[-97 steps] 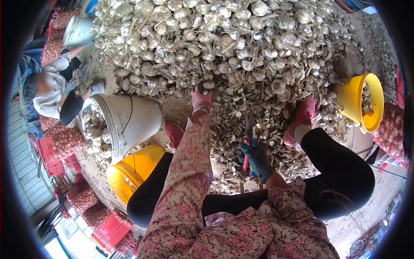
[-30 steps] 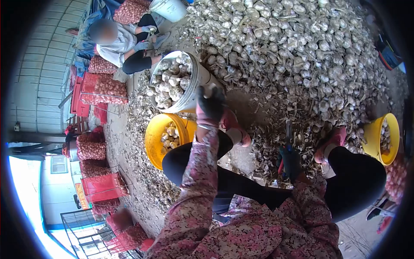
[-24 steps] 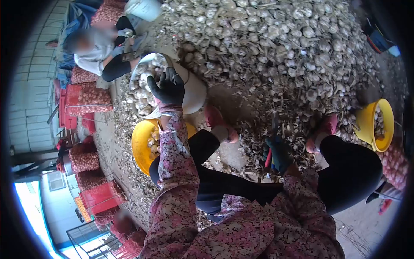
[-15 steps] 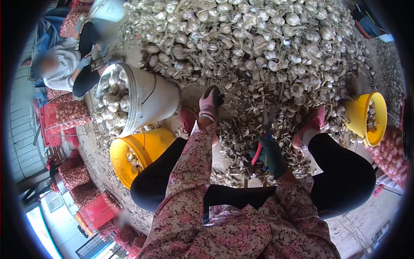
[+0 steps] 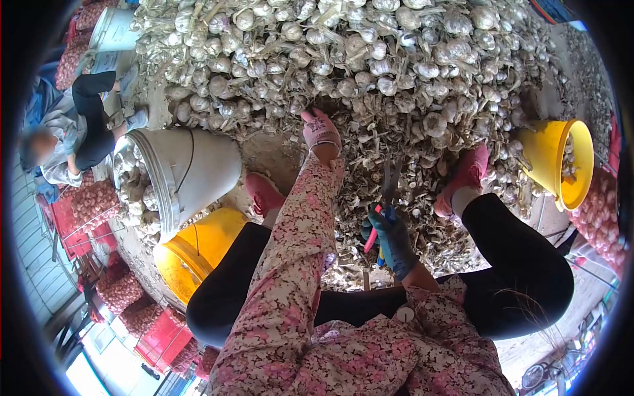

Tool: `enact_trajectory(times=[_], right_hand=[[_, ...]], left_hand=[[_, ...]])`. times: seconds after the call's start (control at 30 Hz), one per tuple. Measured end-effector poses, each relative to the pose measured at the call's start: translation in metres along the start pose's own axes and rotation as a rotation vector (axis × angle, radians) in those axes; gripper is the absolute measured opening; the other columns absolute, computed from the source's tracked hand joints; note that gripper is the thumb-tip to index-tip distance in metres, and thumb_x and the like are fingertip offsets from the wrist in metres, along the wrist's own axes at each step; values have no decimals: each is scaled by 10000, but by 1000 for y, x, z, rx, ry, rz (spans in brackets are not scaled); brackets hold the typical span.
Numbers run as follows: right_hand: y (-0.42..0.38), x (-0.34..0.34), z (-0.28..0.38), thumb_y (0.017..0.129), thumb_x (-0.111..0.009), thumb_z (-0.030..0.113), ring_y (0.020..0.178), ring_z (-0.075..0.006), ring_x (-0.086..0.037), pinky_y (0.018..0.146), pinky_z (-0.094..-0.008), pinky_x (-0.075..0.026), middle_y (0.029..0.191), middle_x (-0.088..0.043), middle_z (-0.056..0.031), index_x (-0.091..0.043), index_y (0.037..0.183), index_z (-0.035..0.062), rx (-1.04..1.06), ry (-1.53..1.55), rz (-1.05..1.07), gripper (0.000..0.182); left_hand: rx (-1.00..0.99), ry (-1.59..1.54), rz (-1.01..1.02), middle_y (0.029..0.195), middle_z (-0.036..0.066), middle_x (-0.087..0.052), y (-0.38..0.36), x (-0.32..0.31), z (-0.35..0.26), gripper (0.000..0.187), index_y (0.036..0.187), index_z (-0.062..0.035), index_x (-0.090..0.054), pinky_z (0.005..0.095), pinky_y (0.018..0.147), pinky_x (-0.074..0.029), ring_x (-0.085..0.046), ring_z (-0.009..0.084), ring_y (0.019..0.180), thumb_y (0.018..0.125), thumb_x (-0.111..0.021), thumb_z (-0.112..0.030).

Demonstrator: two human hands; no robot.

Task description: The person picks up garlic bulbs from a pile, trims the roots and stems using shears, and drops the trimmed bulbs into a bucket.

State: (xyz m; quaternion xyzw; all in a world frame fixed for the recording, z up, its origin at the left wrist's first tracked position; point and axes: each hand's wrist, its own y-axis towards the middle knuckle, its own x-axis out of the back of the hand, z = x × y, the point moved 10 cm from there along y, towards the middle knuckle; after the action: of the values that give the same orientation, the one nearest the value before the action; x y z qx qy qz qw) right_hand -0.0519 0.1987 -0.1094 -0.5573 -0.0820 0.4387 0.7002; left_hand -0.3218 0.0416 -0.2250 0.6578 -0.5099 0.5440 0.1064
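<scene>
My left hand (image 5: 321, 132), in a pink glove, is at the near edge of a large pile of dried garlic bulbs (image 5: 386, 86). Its fingers are curled in against the bulbs, and whatever lies under them is hidden. Lower down, between my knees, my right hand (image 5: 396, 243) in a blue-green glove is closed round a pair of shears (image 5: 391, 181). The shears have a red handle, and their dark blades point away from me, slightly apart. Below the blades lies a heap of cut stalks and dry trimmings (image 5: 356, 211).
On my left, a tilted white bucket (image 5: 211, 162) holds garlic, with a yellow bucket (image 5: 228, 231) beside it. Another yellow bucket (image 5: 545, 152) leans at right near a mesh garlic sack (image 5: 598, 218). A co-worker (image 5: 63, 142) sits at far left by stacked red sacks (image 5: 92, 201).
My left hand has moved forward from beside my foot to the garlic pile. My right hand has shifted slightly left and forward with the shears. The view has turned a little.
</scene>
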Motion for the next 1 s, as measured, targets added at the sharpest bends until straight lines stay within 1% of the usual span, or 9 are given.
enact_trajectory(times=[0.1,0.2,0.27,0.3,0.4,0.53,0.6,0.7,1.0], right_hand=[[0,3,6,837,-688,208,750,-123,-603,676,-287,-531,868,-586,-15,-540,1152,58,26,-54,32,379],[3,8,15,828,-689,280,767,-181,-634,686,-321,-528,876,-619,-66,-527,1161,36,130,-137,46,444],[-1,5,44,803,-686,377,806,-283,-653,708,-364,-517,899,-639,-149,-526,1092,20,436,-829,-48,487],[-28,-13,73,777,-680,410,882,-365,-635,750,-410,-501,940,-630,-206,-505,1093,27,572,-981,-101,527],[-51,-36,88,774,-679,347,901,-355,-618,766,-424,-495,932,-625,-188,-489,1166,36,633,-1200,-73,535],[-77,-52,89,748,-681,312,843,-315,-590,774,-422,-465,893,-613,-149,-467,1226,11,990,-1490,-101,604],[-90,-58,89,733,-686,330,834,-311,-588,778,-419,-455,896,-609,-147,-478,1224,10,1001,-1577,-133,622],[-103,-63,78,725,-690,350,832,-301,-594,771,-423,-459,895,-606,-153,-492,1215,1,1056,-1757,-117,633],[-96,-40,42,761,-653,269,743,-317,-633,683,-440,-488,790,-636,-147,-528,1105,43,870,-1777,13,430]], left_hand=[[-163,220,-4,936,272,-622,13,-3,3,412,1277,-36,-368,480,733,-508,-612,446,850,962,-375,-301],[-554,362,-178,995,229,-620,-17,29,-22,408,1283,-52,-374,433,733,-534,-643,388,850,921,-503,-190],[-181,-1029,529,1043,160,-609,-30,11,-6,515,1309,-66,-363,372,753,-540,-654,299,877,855,-607,-79],[-47,-1246,549,1012,144,-636,-62,33,-5,375,1199,-25,-486,365,826,-518,-623,246,959,847,-608,-62],[-78,-1525,704,1016,142,-636,-122,73,-2,276,1113,11,-541,322,756,-534,-645,240,875,847,-608,-27],[-267,-1290,619,988,95,-659,-169,99,25,276,1077,-1,-584,294,710,-525,-644,211,848,808,-648,3],[-301,-1135,583,971,66,-669,-190,115,32,330,1102,-11,-585,292,757,-519,-643,182,869,782,-666,-4],[-578,-545,231,1004,84,-670,-217,154,30,476,1167,-23,-559,266,813,-493,-638,147,918,712,-698,-32],[-693,-254,110,970,126,-665,-254,164,38,473,1112,-19,-580,310,790,-505,-653,214,875,676,-752,-88]])
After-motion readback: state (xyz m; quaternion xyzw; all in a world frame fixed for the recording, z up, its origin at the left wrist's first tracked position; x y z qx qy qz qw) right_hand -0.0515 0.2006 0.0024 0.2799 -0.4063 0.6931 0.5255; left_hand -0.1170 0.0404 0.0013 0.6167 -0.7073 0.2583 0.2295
